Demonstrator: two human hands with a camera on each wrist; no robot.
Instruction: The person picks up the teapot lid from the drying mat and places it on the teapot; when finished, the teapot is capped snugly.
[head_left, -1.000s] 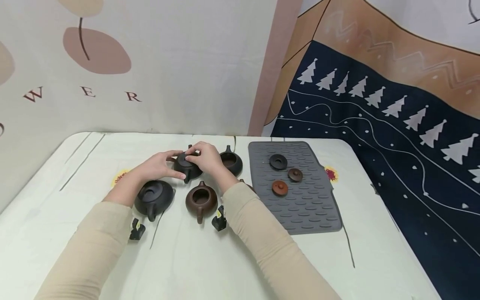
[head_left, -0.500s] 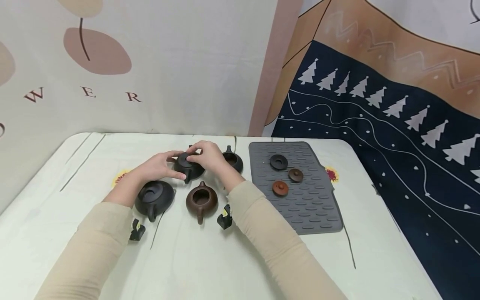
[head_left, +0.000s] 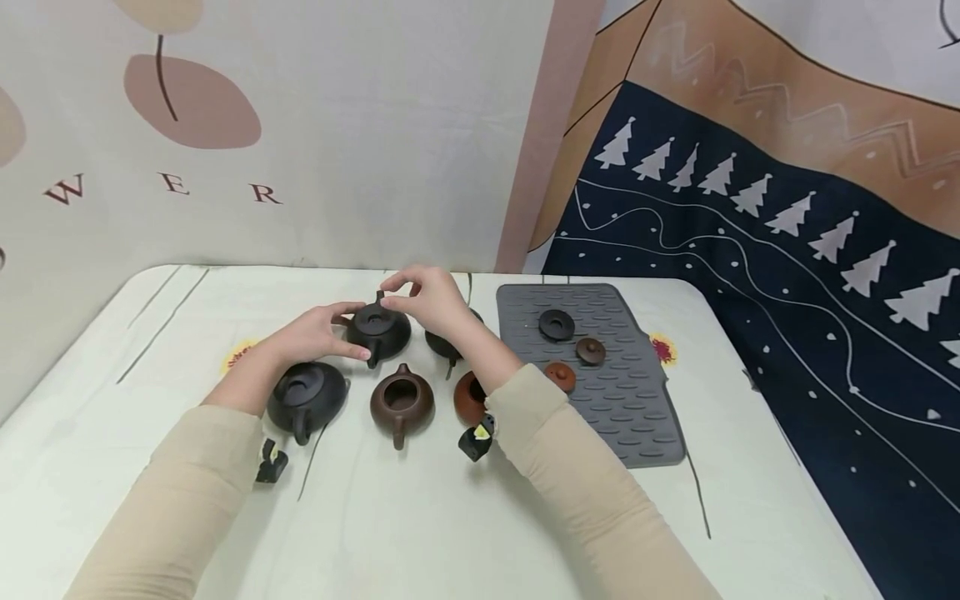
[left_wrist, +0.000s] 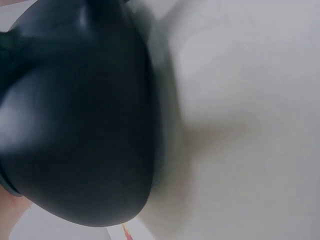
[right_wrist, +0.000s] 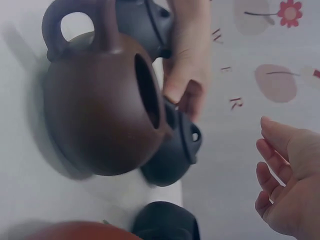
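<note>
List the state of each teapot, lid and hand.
Left black teapot: lidded.
Middle black teapot: lidded, held.
Right black teapot: partly hidden, lid unclear.
Brown teapot: uncovered.
Red teapot: uncovered, partly hidden.
Black lid: loose on gray mat.
Brown lid: likewise.
Red lid: likewise.
Left hand: holding the Middle black teapot.
Right hand: raised, empty.

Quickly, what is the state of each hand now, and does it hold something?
Left hand: closed, holding the lidded black teapot by its side.
Right hand: open, holding nothing.

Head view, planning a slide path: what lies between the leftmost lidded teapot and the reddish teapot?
The lidless dark-brown teapot stands between them, as the head view shows.
</note>
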